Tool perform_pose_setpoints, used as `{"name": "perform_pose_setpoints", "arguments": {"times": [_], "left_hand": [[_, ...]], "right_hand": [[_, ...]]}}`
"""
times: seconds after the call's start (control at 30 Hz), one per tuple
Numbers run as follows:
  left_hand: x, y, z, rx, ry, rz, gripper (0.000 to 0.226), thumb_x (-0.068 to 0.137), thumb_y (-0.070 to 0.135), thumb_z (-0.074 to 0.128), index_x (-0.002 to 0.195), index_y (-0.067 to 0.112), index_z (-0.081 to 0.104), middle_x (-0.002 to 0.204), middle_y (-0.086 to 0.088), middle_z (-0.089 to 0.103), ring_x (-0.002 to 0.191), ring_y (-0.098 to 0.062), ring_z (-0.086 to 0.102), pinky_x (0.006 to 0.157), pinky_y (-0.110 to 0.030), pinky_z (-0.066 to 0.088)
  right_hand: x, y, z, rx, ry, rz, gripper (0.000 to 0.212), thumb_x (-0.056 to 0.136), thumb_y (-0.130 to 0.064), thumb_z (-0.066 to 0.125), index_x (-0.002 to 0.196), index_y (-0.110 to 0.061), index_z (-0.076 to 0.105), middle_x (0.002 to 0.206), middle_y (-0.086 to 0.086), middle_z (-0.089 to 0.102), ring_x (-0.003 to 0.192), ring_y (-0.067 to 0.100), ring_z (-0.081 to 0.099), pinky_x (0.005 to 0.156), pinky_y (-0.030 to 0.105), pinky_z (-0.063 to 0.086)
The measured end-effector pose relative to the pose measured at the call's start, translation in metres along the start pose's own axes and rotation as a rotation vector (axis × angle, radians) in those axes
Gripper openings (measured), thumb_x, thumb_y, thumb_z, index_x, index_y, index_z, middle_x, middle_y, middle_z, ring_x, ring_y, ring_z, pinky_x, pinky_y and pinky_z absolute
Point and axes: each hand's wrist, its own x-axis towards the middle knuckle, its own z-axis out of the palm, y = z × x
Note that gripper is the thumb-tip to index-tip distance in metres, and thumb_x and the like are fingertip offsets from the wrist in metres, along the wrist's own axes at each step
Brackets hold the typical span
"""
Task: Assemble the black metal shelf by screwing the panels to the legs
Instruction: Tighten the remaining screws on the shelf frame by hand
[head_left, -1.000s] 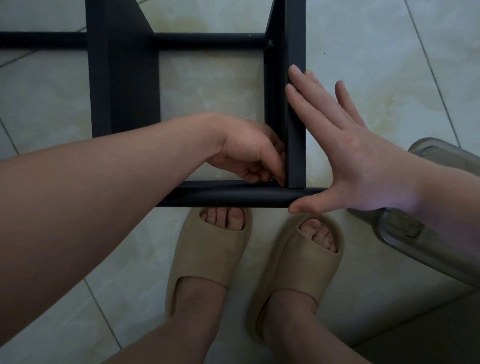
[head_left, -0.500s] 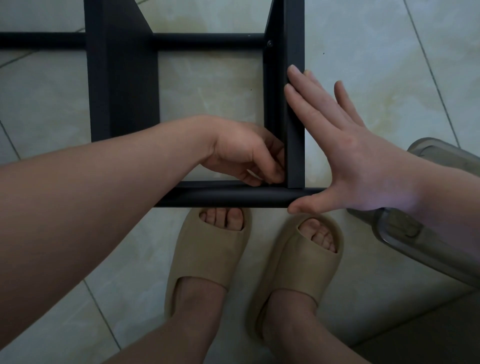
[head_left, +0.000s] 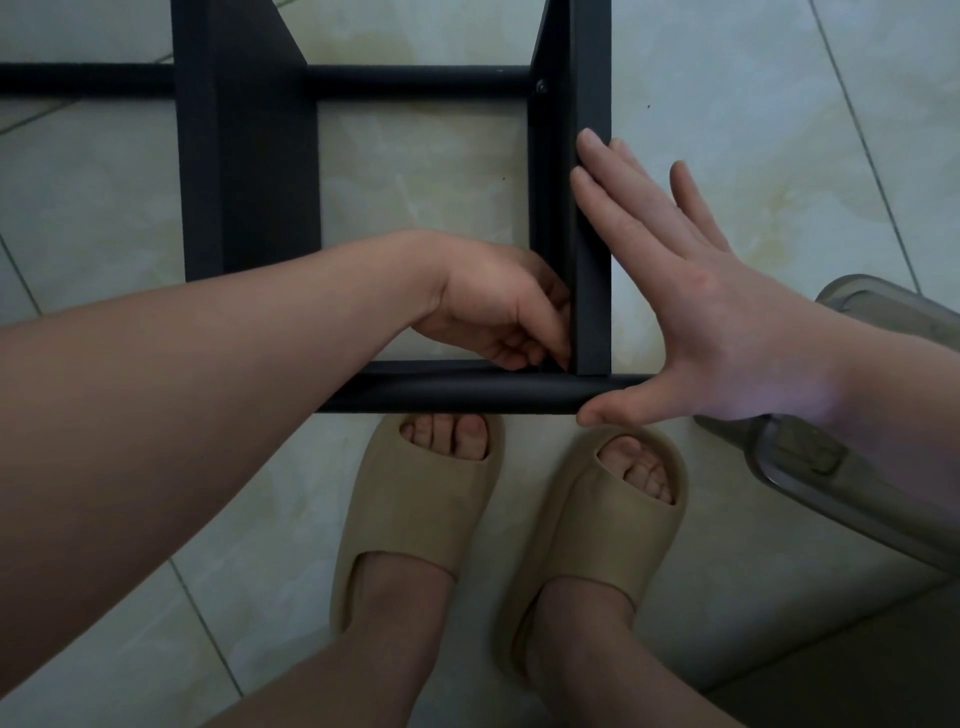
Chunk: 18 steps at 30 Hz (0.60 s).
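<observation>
Shelf (head_left: 592, 234) matt black metal; floor (head_left: 727, 78) glossy tile; slippers (head_left: 415, 519) matt.

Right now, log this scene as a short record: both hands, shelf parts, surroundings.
left hand: fingers curled in the inner corner of panel and near leg; whatever they hold is hidden
right hand: flat against the panel's outer face, thumb against the near leg
far leg: one screw seated at the panel
floor: pale tiles, tan sandals

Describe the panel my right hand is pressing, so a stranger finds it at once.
Find the black shelf frame on the tiled floor, beyond the beige slippers. Two panels span its round legs; take the right panel. Unlike the broad left panel, it shows a narrow edge, with the right hand flat against its outer side.
</observation>
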Motion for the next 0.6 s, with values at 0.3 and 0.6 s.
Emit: {"name": "perform_pose_setpoints", "arguments": {"times": [0.3, 0.6], "left_hand": [[-0.0011, -0.0045, -0.0013, -0.059, -0.024, 0.037, 0.019, 0.09, -0.009, 0.056, 0.103, 0.005, 0.057, 0.085, -0.006, 0.061, 0.077, -0.015, 0.058, 0.079, -0.029, 0.045], [-0.002, 0.0025, -0.0046, 0.051, -0.035, -0.055, 0.017, 0.091, 0.004, 0.06, 0.084, 0.015, 0.071, 0.076, 0.002, 0.069, 0.07, -0.012, 0.057, 0.074, -0.028, 0.045]], "right_hand": [[0.0001, -0.0003, -0.0001, 0.002, -0.005, 0.005, 0.137, 0.066, -0.077, 0.066, 0.161, -0.007, -0.004, 0.17, 0.004, -0.015, 0.155, 0.018, -0.018, 0.125, 0.05, -0.011], [0.0003, 0.0004, 0.0009, -0.002, 0.003, 0.0, 0.137, 0.066, -0.078, 0.065, 0.161, -0.007, -0.004, 0.17, 0.004, -0.015, 0.155, 0.018, -0.017, 0.125, 0.048, -0.012]]}}
